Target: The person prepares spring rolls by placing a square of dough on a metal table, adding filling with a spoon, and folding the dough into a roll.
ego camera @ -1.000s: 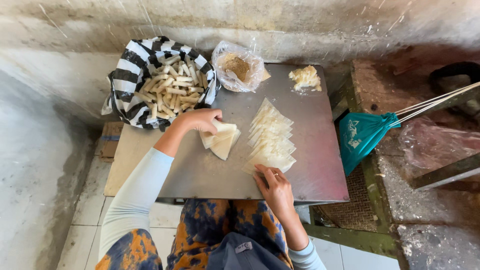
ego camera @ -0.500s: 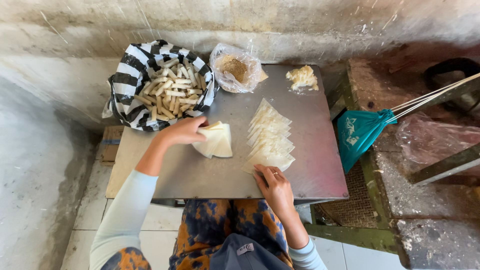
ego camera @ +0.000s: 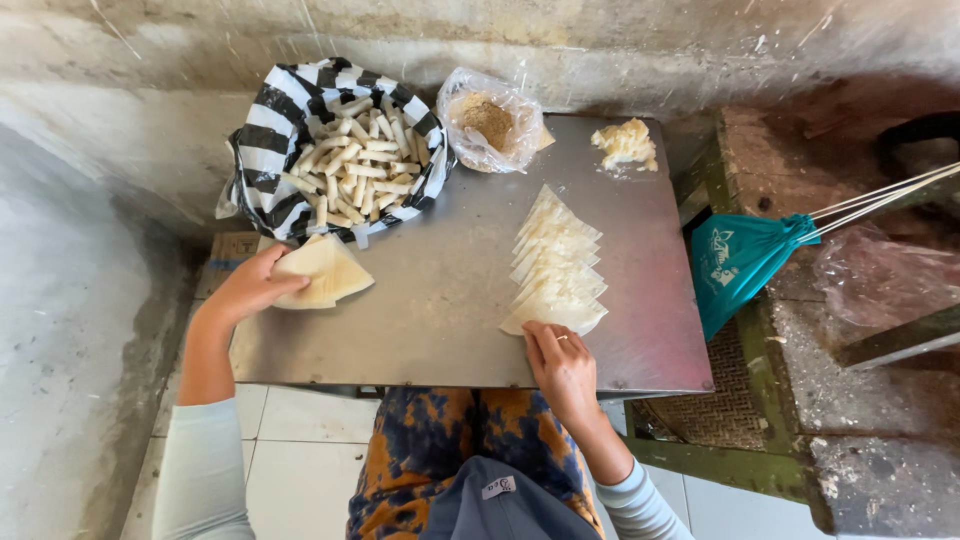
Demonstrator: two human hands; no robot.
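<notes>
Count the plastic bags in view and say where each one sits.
3: a clear bag of brown filling on the tray's far edge, a teal bag right of the tray, a clear crumpled bag far right.

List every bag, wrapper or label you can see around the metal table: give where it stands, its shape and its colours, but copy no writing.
Clear plastic bag: far edge of the metal table, crumpled, open, brown powder inside.
Striped bag: far left corner, black and white, lining a container of pale rolled sticks.
Teal bag: right of the table, gathered, with white print.
Small white label: on blue-grey cloth at the bottom edge.
</notes>
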